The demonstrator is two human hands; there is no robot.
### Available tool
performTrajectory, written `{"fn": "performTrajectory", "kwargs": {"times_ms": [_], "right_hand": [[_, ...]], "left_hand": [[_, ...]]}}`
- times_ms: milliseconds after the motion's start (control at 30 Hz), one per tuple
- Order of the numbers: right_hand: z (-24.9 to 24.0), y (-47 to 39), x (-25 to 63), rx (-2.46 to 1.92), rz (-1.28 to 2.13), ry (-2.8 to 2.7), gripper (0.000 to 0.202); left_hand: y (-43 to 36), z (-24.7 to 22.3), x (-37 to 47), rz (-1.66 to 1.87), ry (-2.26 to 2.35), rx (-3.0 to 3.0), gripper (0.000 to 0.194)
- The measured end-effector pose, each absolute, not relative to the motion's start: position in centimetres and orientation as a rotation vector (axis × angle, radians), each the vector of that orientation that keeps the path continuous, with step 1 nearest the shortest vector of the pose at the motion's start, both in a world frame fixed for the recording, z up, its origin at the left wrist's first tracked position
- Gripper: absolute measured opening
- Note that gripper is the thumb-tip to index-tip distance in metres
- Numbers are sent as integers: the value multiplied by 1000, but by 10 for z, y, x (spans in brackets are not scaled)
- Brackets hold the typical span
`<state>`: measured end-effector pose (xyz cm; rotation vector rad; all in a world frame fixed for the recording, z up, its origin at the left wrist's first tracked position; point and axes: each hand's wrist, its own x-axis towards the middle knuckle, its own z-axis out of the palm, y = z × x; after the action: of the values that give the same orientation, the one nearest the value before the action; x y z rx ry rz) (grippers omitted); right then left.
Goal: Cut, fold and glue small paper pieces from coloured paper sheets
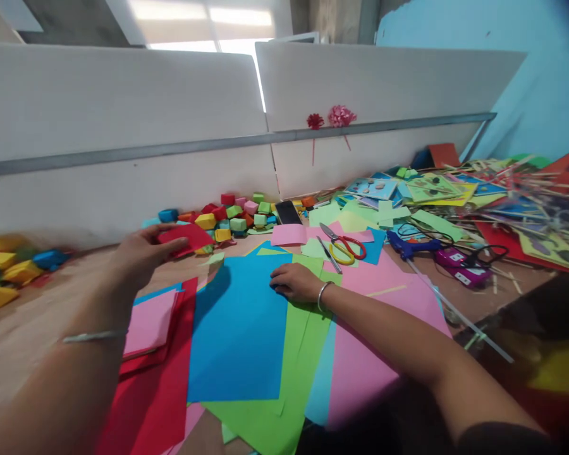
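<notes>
My left hand [145, 253] is raised over the left part of the table, its fingers closed on a piece of red paper [188, 239]. My right hand [298, 282] rests on the right edge of a blue sheet [239, 335], its fingers curled; whether anything is under them is hidden. Green sheets [296, 379] lie beneath the blue one, with pink paper [365, 360] to the right. Left of the blue sheet are red sheets [164, 398] and a stack of small pink squares [149, 322].
Scissors [344, 245] and a pen [329, 254] lie beyond my right hand. A blue glue gun [415, 246], a phone [288, 213] and small colourful boxes [237, 224] are farther back. Yellow boxes [23, 272] sit at the left. Paper flowers [342, 116] stand against the white panel.
</notes>
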<state>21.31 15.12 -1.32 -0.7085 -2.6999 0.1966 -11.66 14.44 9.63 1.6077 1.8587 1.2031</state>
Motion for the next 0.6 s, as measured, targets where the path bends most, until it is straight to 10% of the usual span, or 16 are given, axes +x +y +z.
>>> {"fn": "performTrajectory", "kwargs": {"times_ms": [200, 600], "right_hand": [[-11, 151, 213, -816, 145, -2629, 20], [37, 160, 240, -1501, 54, -2600, 26]], "left_hand": [[110, 76, -52, 1268, 1588, 1244, 62], [90, 36, -46, 93, 1493, 1725, 72]]}}
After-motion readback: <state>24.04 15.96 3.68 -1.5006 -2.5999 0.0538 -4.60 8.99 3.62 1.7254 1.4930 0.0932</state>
